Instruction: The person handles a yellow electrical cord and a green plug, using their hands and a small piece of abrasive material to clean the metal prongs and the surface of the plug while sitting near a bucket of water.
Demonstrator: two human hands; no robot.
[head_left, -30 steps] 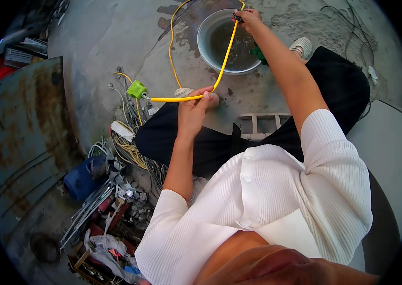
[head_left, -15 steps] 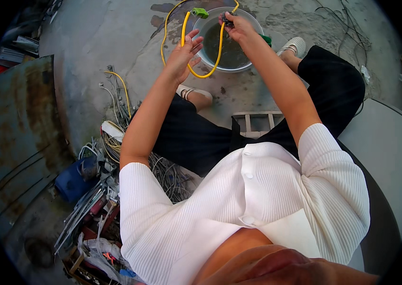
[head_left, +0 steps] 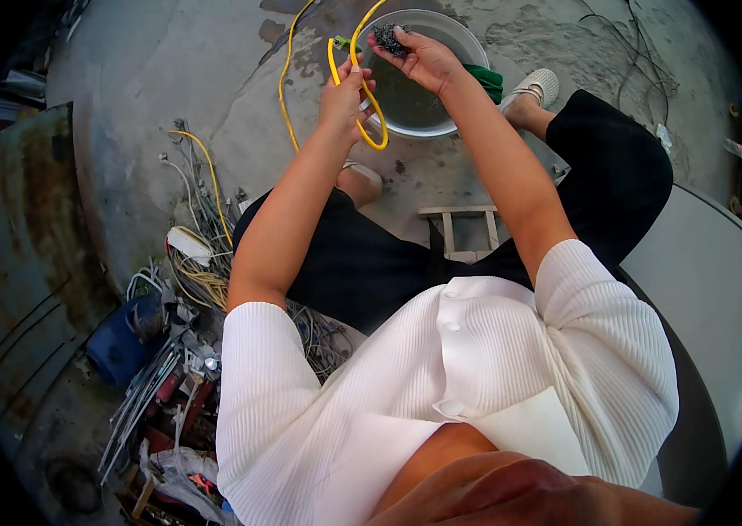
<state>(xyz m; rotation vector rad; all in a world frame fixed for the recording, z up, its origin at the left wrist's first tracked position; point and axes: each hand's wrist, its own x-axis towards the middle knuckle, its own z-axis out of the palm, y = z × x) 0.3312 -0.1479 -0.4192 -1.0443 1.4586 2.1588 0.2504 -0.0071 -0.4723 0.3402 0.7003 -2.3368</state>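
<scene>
My left hand (head_left: 344, 98) is closed round a bent yellow cable (head_left: 382, 131), whose loop hangs over the near left side of a round metal basin (head_left: 428, 133). Beyond those fingers sits a green connector (head_left: 345, 42), partly hidden, by the cable's end. In my right hand (head_left: 429, 65), palm turned up over the basin, a dark grey clump of steel wool (head_left: 388, 39) rests between thumb and fingers. Murky water (head_left: 419, 103) fills the basin's bottom. A green cloth (head_left: 484, 81) hangs at its right rim, beside my right wrist.
Coiled cables and wires (head_left: 204, 272) lie heaped at my left, near a blue container (head_left: 125, 340) and metal scraps. A rusty sheet (head_left: 29, 263) stands farther left. A small slatted frame (head_left: 460, 232) is between my legs. Thin black wires (head_left: 643, 61) trail across the floor at the right.
My left hand has closed on the yellow cable, having been spread beside it. My right hand has drawn left off the cable and turned palm up, exposing the steel wool.
</scene>
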